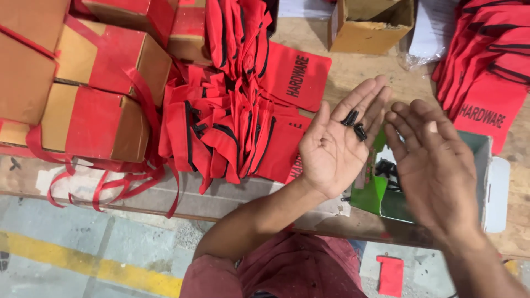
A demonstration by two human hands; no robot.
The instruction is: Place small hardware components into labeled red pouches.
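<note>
My left hand (337, 140) is turned palm up over the table's front edge, and two small black screws (354, 124) lie on its fingers. My right hand (436, 165) hovers palm down just to the right, fingers spread, holding nothing, with its fingertips close to the left hand's fingers. Under both hands stands an open green box (371, 190) with more small black parts (389, 171) inside.
A pile of red drawstring pouches (237, 132) lies left of my hands, with another stack (486, 66) at the far right. Cardboard boxes with red tape (94, 110) fill the left side. An open brown carton (370, 25) stands at the back. One red pouch (391, 275) lies on the floor.
</note>
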